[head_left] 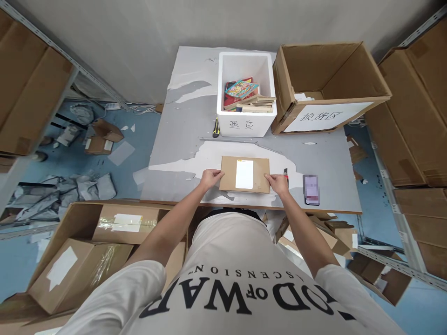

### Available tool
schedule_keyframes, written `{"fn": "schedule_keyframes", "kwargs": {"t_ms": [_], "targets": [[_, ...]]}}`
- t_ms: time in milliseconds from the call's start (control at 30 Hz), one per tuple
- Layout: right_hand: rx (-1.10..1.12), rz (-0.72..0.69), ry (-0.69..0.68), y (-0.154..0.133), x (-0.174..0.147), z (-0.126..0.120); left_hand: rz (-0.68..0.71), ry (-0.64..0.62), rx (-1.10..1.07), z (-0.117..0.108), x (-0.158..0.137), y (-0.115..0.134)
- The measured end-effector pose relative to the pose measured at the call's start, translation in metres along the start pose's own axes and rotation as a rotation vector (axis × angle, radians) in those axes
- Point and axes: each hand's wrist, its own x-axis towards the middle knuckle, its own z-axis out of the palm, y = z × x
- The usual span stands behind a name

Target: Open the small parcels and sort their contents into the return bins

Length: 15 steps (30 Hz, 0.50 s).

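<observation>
A flat brown cardboard box (228, 174) with a white label (244, 174) lies near the front edge of the table, its label facing up. My left hand (211, 178) pinches its left edge between thumb and fingers. On the opposite side, my right hand (278, 183) grips the right edge the same way. Beside my right hand lies a red and black box cutter (286, 174), partly covered by the fingers. A phone (311, 190) rests farther right. Behind the box, a yellow and black utility knife (216, 128) lies next to a white foam bin.
The white foam bin (247, 124) holds several books (240, 90). To its right stands a large open carton (330, 116) with a handwritten sign and some white paper inside. A big carton of parcels (84, 209) is at my left; shelves with boxes (401, 111) flank the right.
</observation>
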Motion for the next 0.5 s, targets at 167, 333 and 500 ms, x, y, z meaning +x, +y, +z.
{"fn": "schedule_keyframes", "kwargs": {"t_ms": [167,333,500], "targets": [[0.109,0.035,0.056,0.008,0.001,0.007,-0.030,-0.009,-0.082,0.002,0.005,-0.008],[0.408,0.120,0.048,0.026,-0.006,0.020,-0.026,-0.005,-0.156,0.004,0.001,-0.013],[0.449,0.116,0.032,0.052,-0.032,0.035,-0.035,0.002,-0.164,0.007,-0.028,-0.036]]}}
